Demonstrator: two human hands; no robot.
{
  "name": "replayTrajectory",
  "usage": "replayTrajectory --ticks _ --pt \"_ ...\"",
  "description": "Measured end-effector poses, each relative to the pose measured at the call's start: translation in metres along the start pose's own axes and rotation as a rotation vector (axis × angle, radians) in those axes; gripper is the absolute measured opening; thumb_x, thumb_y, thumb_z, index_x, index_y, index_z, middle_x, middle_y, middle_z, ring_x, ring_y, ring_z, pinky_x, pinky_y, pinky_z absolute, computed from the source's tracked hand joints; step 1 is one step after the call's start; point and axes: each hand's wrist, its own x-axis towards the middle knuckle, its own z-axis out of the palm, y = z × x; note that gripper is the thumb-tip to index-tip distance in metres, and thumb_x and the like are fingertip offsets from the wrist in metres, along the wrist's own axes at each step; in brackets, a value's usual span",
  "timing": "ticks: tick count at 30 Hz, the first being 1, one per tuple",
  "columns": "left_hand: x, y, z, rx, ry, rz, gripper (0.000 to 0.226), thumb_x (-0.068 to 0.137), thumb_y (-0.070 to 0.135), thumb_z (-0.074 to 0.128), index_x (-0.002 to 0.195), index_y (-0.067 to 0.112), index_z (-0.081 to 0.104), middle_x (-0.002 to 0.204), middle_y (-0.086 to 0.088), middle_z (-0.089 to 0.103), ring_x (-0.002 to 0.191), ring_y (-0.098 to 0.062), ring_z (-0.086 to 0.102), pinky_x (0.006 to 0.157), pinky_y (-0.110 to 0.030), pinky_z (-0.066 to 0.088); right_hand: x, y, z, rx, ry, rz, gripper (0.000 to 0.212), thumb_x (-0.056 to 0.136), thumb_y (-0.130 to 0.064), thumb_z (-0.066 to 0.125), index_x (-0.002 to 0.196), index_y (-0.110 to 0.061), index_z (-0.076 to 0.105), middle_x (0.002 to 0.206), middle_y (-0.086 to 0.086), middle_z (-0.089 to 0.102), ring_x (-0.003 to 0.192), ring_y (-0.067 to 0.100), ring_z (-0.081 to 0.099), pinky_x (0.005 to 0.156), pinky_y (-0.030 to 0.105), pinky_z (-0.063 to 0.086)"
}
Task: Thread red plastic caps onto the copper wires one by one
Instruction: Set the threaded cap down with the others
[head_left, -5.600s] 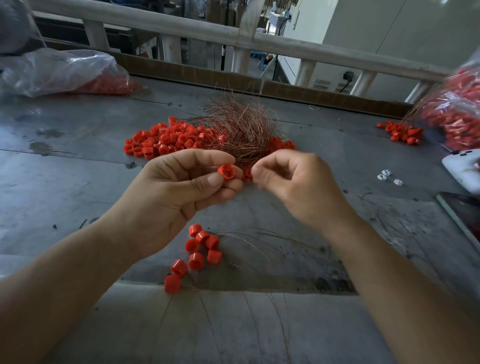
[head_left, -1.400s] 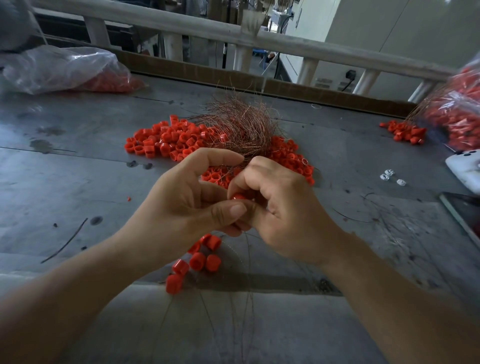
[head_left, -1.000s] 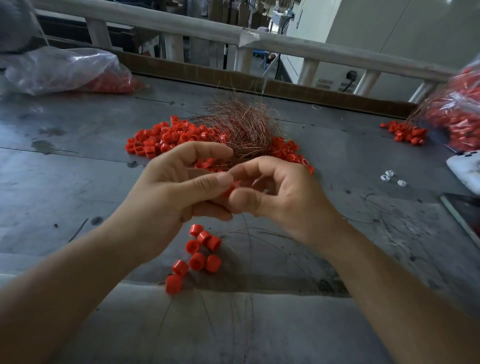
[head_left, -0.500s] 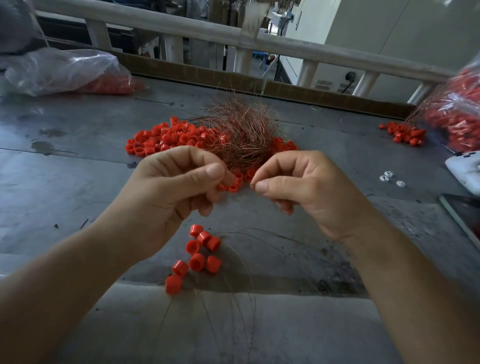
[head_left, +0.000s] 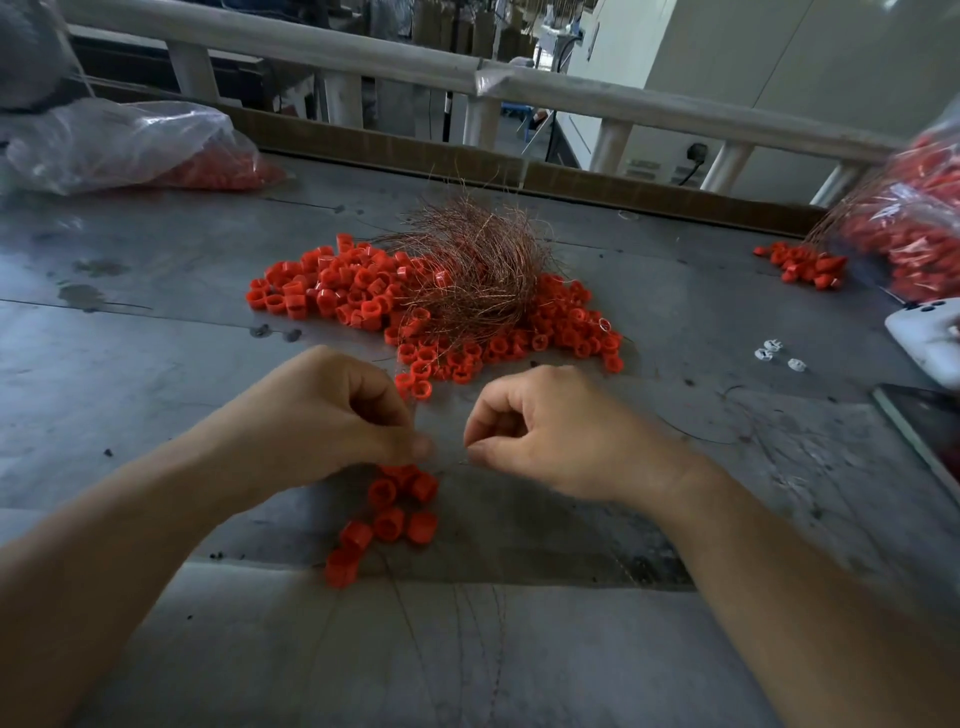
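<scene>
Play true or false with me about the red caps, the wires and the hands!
1. The copper wire tangle sits on the big pile of red caps. True.
2. The left hand and right hand lie flat and open. False: both have curled fingers, with thumbs pinching.
3. A small bunch of caps lies on the table close to the left hand. True.
4. The little white pieces are far left. False: they are on the right.
5. The plastic bag on the left holds blue caps. False: red ones show inside it.
</scene>
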Motion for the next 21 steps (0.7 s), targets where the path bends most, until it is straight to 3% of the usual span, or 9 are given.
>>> replayTrajectory --ticks 2,4,6,9,10,12,15,18,21 --pt "0.003 -0.003 -0.001 0.009 0.052 -0.023 0.038 0.043 0.052 0.071 0.061 0.019 0.069 0.056 -0.009 0.062 0.054 -0.03 0.05 0.056 -0.037 0.045 0.001 0.001 0.002 -0.044 -0.028 0.005 0.005 0.081 -0.021 0.067 0.077 -0.022 0.065 0.068 -0.017 0.056 0.061 -0.006 0.052 0.057 0.0 0.038" --pt "0.008 -0.009 -0.004 0.03 0.163 -0.032 0.025 0.059 0.038 0.072 0.058 0.014 0.066 0.05 -0.004 0.058 0.048 -0.013 0.048 0.054 -0.028 0.039 0.002 0.003 0.002 -0.066 -0.044 0.006 0.002 0.081 -0.021 0.067 0.08 -0.021 0.066 0.069 -0.017 0.056 0.063 -0.006 0.051 0.057 0.0 0.038" --pt "0.013 -0.014 -0.007 0.101 0.305 -0.009 0.019 0.071 0.022 0.072 0.055 0.013 0.065 0.048 0.004 0.057 0.046 -0.006 0.047 0.053 -0.024 0.038 0.002 0.003 0.002 -0.062 -0.046 0.005 0.005 0.081 -0.024 0.068 0.077 -0.024 0.065 0.069 -0.017 0.056 0.063 -0.006 0.052 0.056 0.0 0.038" --pt "0.019 -0.016 -0.01 0.296 0.552 0.057 0.005 0.076 0.01 0.069 0.075 0.013 0.066 0.071 0.002 0.06 0.068 -0.016 0.055 0.059 -0.028 0.038 0.002 0.003 0.0 -0.039 -0.026 0.014 0.013 0.08 -0.031 0.068 0.07 -0.029 0.06 0.068 -0.016 0.057 0.062 -0.007 0.052 0.055 0.001 0.038" --pt "0.022 -0.017 -0.01 0.353 0.594 0.073 0.012 0.077 0.008 0.067 0.088 0.015 0.067 0.083 -0.001 0.06 0.078 -0.022 0.056 0.065 -0.029 0.038 0.002 0.004 -0.001 -0.036 -0.015 0.019 0.013 0.08 -0.033 0.067 0.07 -0.03 0.06 0.068 -0.016 0.057 0.062 -0.007 0.052 0.055 0.002 0.038" --pt "0.028 -0.021 -0.009 0.422 0.59 0.11 0.036 0.08 0.006 0.063 0.115 0.016 0.062 0.111 -0.009 0.054 0.101 -0.029 0.053 0.083 -0.032 0.037 0.002 0.005 -0.004 -0.024 0.022 0.024 0.014 0.08 -0.035 0.067 0.069 -0.03 0.06 0.067 -0.015 0.058 0.062 -0.007 0.053 0.056 0.004 0.04" --pt "0.035 -0.025 -0.007 0.454 0.534 0.168 0.054 0.084 0.001 0.058 0.133 0.02 0.048 0.138 -0.008 0.041 0.127 -0.029 0.035 0.104 -0.035 0.026 0.002 0.008 -0.007 0.007 0.092 0.029 0.014 0.081 -0.034 0.066 0.068 -0.03 0.06 0.065 -0.015 0.058 0.064 -0.009 0.053 0.06 0.005 0.041" --pt "0.042 -0.03 -0.004 0.49 0.452 0.179 0.066 0.086 -0.002 0.051 0.143 0.023 0.029 0.151 0.0 0.027 0.139 -0.02 0.015 0.111 -0.031 0.011 0.003 0.01 -0.007 0.001 0.117 0.038 0.015 0.081 -0.034 0.065 0.068 -0.03 0.059 0.066 -0.015 0.058 0.063 -0.007 0.053 0.06 0.005 0.041" --pt "0.046 -0.037 -0.003 0.517 0.384 0.137 0.068 0.089 0.001 0.048 0.146 0.026 0.02 0.153 0.007 0.019 0.142 -0.015 0.008 0.113 -0.034 0.008 0.003 0.009 -0.005 -0.007 0.108 0.038 0.013 0.081 -0.033 0.065 0.07 -0.029 0.061 0.066 -0.014 0.059 0.065 -0.008 0.054 0.06 0.004 0.041"
